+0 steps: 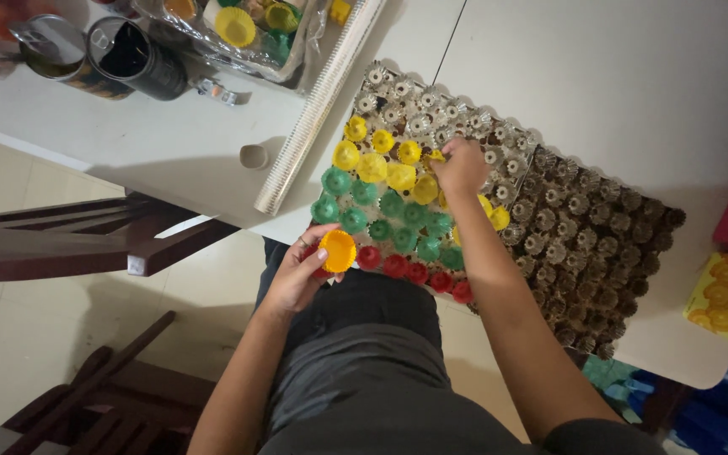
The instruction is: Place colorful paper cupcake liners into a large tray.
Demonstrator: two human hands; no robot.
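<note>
A metal tray of small fluted moulds (465,114) lies on the white table in front of me. Paper cups sit in its near moulds in rows: yellow cups (372,167) furthest, green cups (393,206) in the middle, red cups (398,265) along the near edge. My left hand (301,274) holds a stack of yellow cups (338,250) just off the tray's near corner. My right hand (459,168) reaches over the tray, its fingers pinched on a yellow cup (434,157) at the edge of the yellow rows.
A second, darker mould tray (600,253) lies to the right. A long foil-wrapped roll (322,105) rests left of the tray. Two open tins (99,55) and a plastic bag of coloured cups (250,29) stand at the back left. A dark wooden chair (86,240) is to my left, boxes at the right.
</note>
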